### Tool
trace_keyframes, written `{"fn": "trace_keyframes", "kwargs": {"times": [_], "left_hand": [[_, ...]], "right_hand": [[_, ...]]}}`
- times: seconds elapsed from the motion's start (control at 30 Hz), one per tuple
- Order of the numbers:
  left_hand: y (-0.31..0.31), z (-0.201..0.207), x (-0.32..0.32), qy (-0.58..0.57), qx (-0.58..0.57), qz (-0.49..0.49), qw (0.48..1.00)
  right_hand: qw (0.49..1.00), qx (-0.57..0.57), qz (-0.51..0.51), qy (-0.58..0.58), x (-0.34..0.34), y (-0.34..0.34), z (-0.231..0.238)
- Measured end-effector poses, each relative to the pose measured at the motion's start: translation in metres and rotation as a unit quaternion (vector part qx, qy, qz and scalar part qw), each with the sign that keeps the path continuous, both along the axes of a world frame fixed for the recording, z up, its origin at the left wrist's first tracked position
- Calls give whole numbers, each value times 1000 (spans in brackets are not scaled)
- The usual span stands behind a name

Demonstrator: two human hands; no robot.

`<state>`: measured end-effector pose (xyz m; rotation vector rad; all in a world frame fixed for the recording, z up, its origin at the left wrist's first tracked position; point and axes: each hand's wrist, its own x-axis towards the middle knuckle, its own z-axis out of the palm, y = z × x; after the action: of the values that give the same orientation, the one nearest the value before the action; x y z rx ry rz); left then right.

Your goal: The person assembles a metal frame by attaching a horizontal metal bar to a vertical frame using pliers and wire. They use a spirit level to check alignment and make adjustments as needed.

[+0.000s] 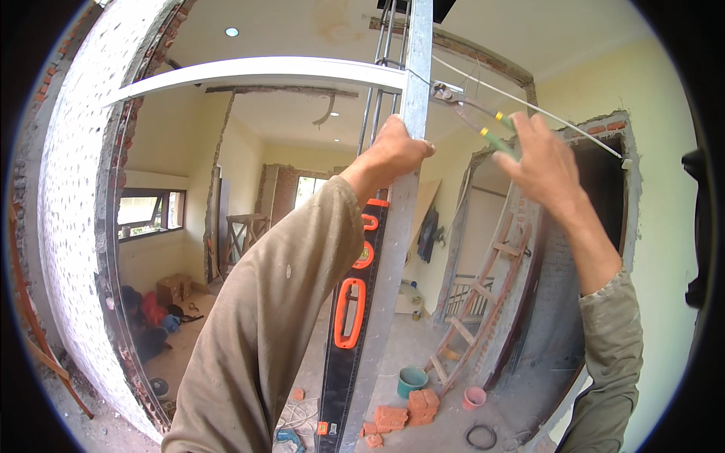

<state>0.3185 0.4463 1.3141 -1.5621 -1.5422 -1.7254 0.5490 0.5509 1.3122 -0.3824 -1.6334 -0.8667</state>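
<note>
My left hand (398,149) is wrapped round a tall grey upright post (418,57), thumb across its face. Against the post, below my left wrist, stands a long black spirit level (355,370) with orange fittings. My right hand (545,160) holds end-cutting pincers (495,136) by their green and yellow handles; it is slightly blurred. Next to the post, the jaws meet a thin wire (423,78); whether they bite on it I cannot tell. Thin steel bars (377,98) rise behind the post. A white horizontal bar (264,69) runs from the post to the left.
A wooden ladder (479,298) leans at the right by a dark doorway (581,249). On the floor are a green bucket (411,382), a pink bucket (474,398), orange bricks (408,411) and a coiled hose (481,436). A person (143,332) crouches at the lower left.
</note>
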Motion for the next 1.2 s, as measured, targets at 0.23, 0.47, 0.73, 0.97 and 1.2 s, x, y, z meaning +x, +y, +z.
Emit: {"fn": "trace_keyframes", "kwargs": {"times": [0.23, 0.47, 0.73, 0.97, 1.2], "left_hand": [[-5, 0, 2, 19, -15, 0, 1000], [-11, -1, 8, 16, -14, 8, 1000], [-19, -3, 17, -3, -37, 22, 999], [-20, -3, 15, 27, -30, 1, 999], [-24, -4, 14, 49, -31, -7, 998]], "right_hand": [[902, 402, -154, 34, 32, -4, 67], [928, 327, -170, -53, 47, -42, 71], [967, -171, -85, -170, 44, -75, 88], [808, -474, 254, -243, 47, -23, 71], [689, -541, 406, -259, 28, 6, 44]]}}
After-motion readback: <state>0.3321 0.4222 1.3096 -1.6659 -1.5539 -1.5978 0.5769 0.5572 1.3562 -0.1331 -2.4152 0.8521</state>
